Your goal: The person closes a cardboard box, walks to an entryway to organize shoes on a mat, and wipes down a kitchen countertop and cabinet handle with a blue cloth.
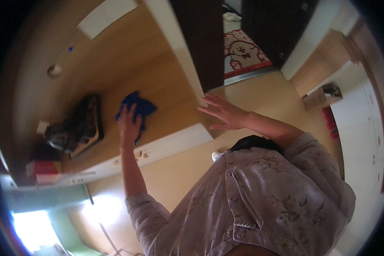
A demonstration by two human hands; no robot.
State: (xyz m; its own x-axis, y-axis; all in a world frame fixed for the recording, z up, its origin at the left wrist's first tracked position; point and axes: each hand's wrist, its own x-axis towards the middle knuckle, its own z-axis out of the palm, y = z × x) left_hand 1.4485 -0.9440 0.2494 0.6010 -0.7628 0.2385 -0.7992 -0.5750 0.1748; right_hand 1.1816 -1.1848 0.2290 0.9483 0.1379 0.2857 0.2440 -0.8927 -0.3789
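Note:
A blue cloth [141,105] lies crumpled on the wooden surface of a desk or cabinet [166,80]. My left hand [128,123] rests on the cloth with its fingers spread and presses it against the wood; part of the cloth sticks out past the fingers. My right hand [222,113] is held out near the corner of that furniture, palm down and fingers apart, with nothing in it. Whether its fingertips touch the edge I cannot tell.
Left of the cloth stand a dark bag-like bundle [80,124], blurred, and a red box [44,168]. A patterned mat [243,52] lies beyond a doorway. At the right are a cardboard box [315,99], red footwear [330,123] and white cabinets [358,128].

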